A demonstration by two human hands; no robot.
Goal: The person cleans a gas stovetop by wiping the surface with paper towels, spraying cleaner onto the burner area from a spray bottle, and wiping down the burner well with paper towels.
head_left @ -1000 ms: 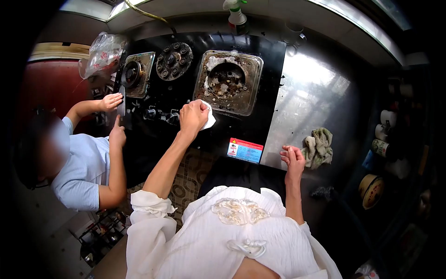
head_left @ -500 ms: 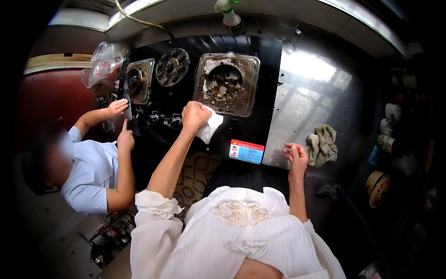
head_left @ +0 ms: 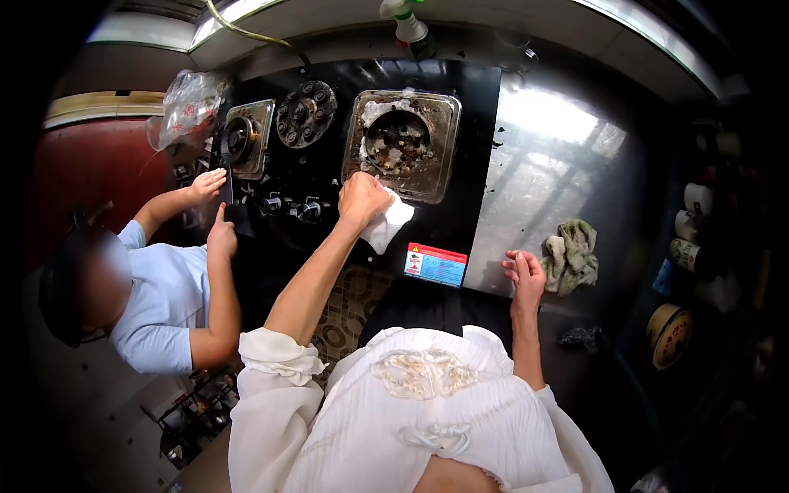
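Note:
My left hand [head_left: 362,200] is closed on a white cloth [head_left: 389,223], which lies against the black stove top [head_left: 329,168] just below the square metal burner tray [head_left: 444,164]. Dark residue and white patches cover the tray around its round opening. My right hand [head_left: 524,274] rests by the front edge of the metal counter [head_left: 514,205], its fingers apart and slightly curled, holding nothing. Close to its right lies a crumpled, stained rag [head_left: 571,257]. A warning label [head_left: 436,264] is stuck on the stove's front edge between my hands.
A person in a light blue shirt [head_left: 160,300] is at the left, both hands near a dark flat object at the stove's edge. A removed burner part [head_left: 306,114] lies beside the left burner [head_left: 240,140]. Behind stand a spray bottle [head_left: 408,29] and a clear glass [head_left: 514,51].
My left hand has moved right along the stove's front with the white cloth. My right hand has hardly moved.

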